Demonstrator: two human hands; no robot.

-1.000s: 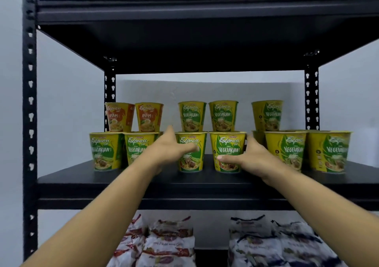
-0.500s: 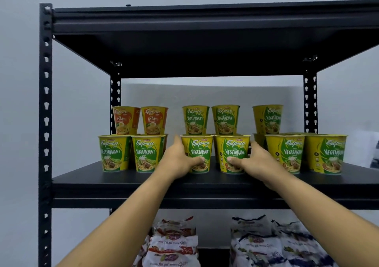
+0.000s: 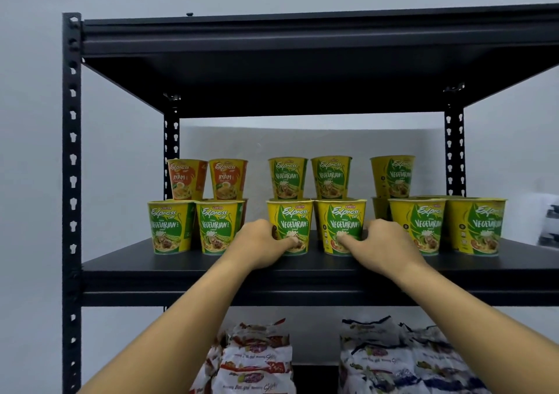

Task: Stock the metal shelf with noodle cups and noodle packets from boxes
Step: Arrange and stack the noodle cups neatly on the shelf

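While the left hand [image 3: 262, 242] grips one front-row noodle cup [image 3: 292, 218] and the right hand [image 3: 385, 242] grips the neighbouring cup [image 3: 344, 219] on the metal shelf [image 3: 187, 265], a rearward shove could topple the stacked cups [image 3: 287, 179] behind.

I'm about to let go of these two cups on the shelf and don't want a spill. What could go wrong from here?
Pushing the left middle cup and right middle cup further back could bump the stacked cups behind them, and the upper ones might topple. Your left hand sits close to the neighbouring cup, so pulling out sideways may knock it.
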